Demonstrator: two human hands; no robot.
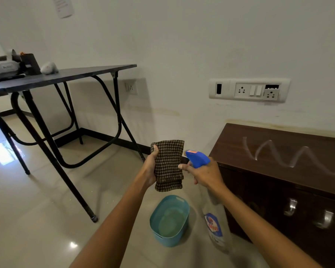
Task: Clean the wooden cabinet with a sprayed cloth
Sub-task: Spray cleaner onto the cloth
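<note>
This looks like a room in a home or a small office. The wall (pixel 191 45) is plain and white, and the floor (pixel 37 209) has shiny pale tiles. A long switch board (pixel 249 90) with plug holes sits on the wall. Below it stands a dark brown wooden cabinet (pixel 278 151) with shiny metal handles (pixel 290 206). A folding counter (pixel 66 76) with black metal legs stands to the left, with a few small things on top. A blue tub (pixel 169 220) sits on the floor.
</note>
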